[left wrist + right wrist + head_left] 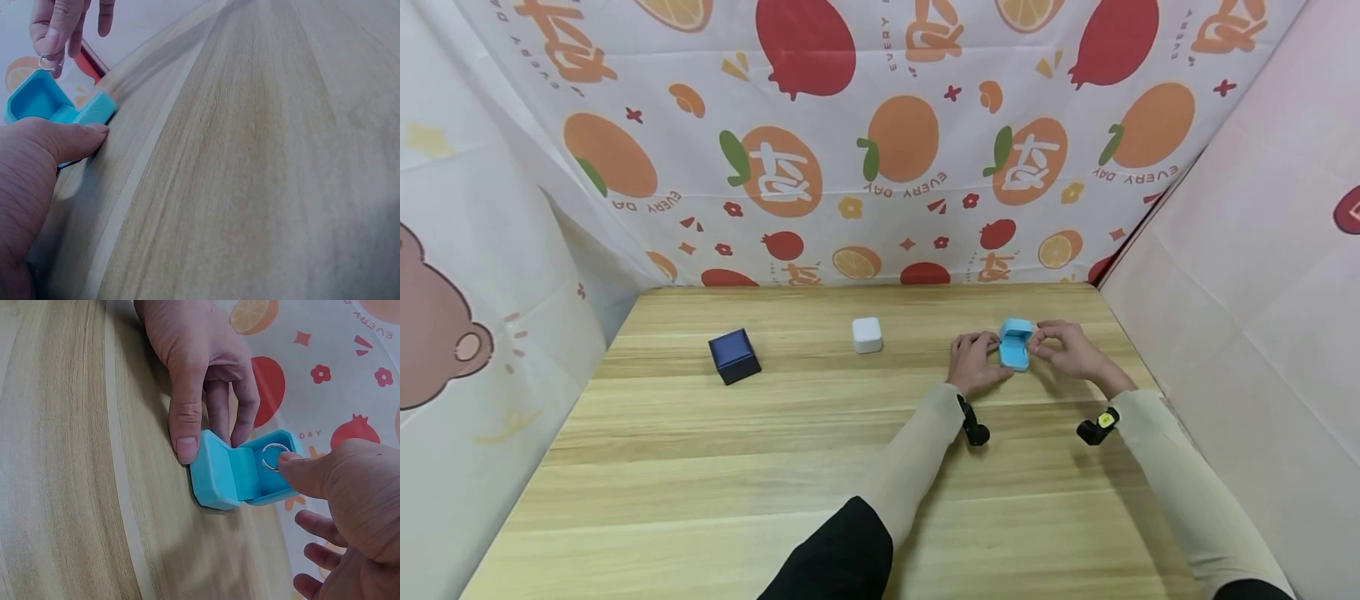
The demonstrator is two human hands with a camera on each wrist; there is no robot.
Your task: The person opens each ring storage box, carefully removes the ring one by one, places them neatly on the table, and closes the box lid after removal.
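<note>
The left hand (973,365) grips the blue box (1015,357), its thumb pressing the front of the base and its fingers bent along the side. The right hand (1071,350) pinches a ring (263,457) between thumb and finger, with its remaining fingers apart from the box. The ring is a thin silver-coloured band, held close to the raised lid; whether it touches the lid I cannot tell. The box stands open on the right part of the table (737,467), toward the far edge, its lid tipped up and back, its inside the same light blue.

Both wrists carry small black devices (975,429), above cream sleeves (917,446) that give way to black cloth further up the arms. Left of the hands sits a white box (867,335), closed, with rounded corners. Further left is a dark blue box (734,357), also closed and set at an angle.

Behind the wood-grained table hangs a fruit-printed cloth (842,171); a brown bear (430,325) shows on the left wall.
</note>
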